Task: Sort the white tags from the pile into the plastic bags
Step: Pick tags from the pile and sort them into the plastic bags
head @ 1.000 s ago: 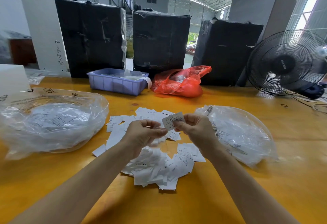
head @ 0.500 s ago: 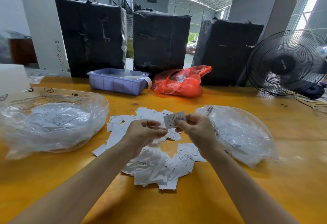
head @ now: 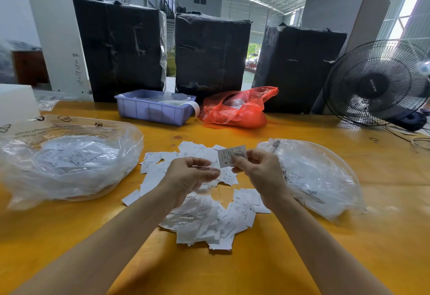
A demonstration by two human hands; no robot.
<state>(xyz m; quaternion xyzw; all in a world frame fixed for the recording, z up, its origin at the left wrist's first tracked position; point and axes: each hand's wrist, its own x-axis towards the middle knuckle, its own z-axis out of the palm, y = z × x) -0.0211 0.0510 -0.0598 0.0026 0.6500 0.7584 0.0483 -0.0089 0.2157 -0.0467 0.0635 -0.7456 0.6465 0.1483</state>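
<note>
Head view, and right away plenty is hard to read: the print on the raised tag [head: 232, 155] is too fine to make out, apart from a bold "S" near its lower edge. The left plastic bag [head: 69, 164] runs off the frame's left edge, and the tags inside show only as pale shapes through crinkled film. The right plastic bag [head: 316, 178] is just as cloudy, its contents a blur of dark print.

Now the fingers. The right hand [head: 260, 173] pinches the tag by its lower right corner between thumb and forefinger, lifted above the pile of white tags [head: 204, 215] on the yellow table [head: 256, 269]; its other fingers curl behind, hidden by the back of the hand. The left hand [head: 188, 176] sits just beside it, fingers curled inward with thumb and fingertips close together. There is a faint clear sliver at its fingertips, and I cannot tell whether it holds anything.

The pile lies between the two bags, partly covered by both wrists. Behind stand a blue bin [head: 153, 110], a red bag [head: 235, 110] and a black fan [head: 377, 83], cut off at the right.
</note>
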